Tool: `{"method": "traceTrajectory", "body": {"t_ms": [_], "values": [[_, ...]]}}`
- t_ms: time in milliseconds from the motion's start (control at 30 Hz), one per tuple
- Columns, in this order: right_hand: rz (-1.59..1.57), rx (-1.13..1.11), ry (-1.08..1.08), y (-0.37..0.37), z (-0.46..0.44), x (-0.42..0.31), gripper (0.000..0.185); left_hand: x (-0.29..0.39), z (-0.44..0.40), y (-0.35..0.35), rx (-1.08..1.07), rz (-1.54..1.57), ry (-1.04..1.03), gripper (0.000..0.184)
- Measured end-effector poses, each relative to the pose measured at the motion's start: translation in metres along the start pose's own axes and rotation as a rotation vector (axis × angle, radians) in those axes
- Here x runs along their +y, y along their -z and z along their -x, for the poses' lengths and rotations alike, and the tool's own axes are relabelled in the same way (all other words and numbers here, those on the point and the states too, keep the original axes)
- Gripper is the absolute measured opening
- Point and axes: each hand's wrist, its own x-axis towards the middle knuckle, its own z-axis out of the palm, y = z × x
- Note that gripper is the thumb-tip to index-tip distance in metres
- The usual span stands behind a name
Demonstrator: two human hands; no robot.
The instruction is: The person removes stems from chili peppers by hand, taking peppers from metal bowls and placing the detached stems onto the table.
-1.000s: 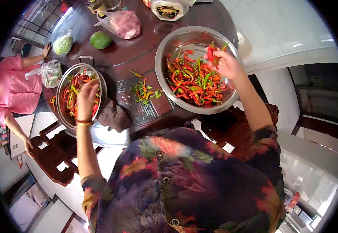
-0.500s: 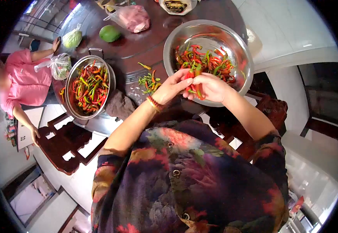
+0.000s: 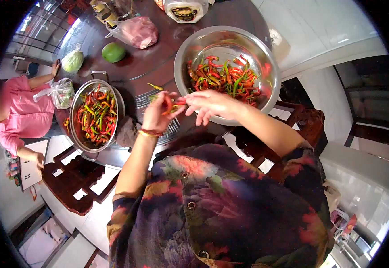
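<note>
My left hand [image 3: 155, 114] is closed around a few red chili peppers [image 3: 168, 106], above the table between the two metal vessels. Just right of it, my right hand [image 3: 214, 106] has its fingers stretched and spread, the fingertips at the end of one red pepper. Behind my right hand stands a wide steel basin [image 3: 270, 58], with red and green chili peppers [image 3: 223, 76] heaped inside. To the left, a two-handled steel pot [image 3: 121, 105] is full of red, green and yellowish chilies [image 3: 97, 116]. A single yellow-green chili [image 3: 155, 86] lies on the table, beyond my left hand.
On the dark round table [image 3: 158, 58] are a green fruit [image 3: 113, 52], a bagged chunk of pink meat [image 3: 138, 33], a cabbage [image 3: 73, 61] and a tied plastic bag [image 3: 60, 93]. A brown cloth [image 3: 126, 131] lies by the pot. Another person [image 3: 27, 107] stands at left, beside a wooden chair [image 3: 71, 181].
Both hands have moved left, away from the basin's near rim. My left hand has drawn the peppers toward the small pile on the table, and my right hand's fingers have spread. The view has shifted slightly.
</note>
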Motion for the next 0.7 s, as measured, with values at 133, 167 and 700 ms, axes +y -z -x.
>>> {"method": "traceTrajectory", "body": {"t_ms": [133,167,700], "values": [[0.431,0.488,0.144,0.095,-0.014,0.004,0.029,0.056,0.016,0.046,0.049,-0.358,-0.200,0.029],[0.649,0.681,0.181,0.136,-0.022,0.016,0.026,0.072,0.022,0.052,0.176,-0.461,-0.320,0.024],[1.436,0.932,-0.511,0.235,-0.074,0.046,0.032,0.171,0.054,0.169,0.922,-2.069,-0.688,0.027]]}}
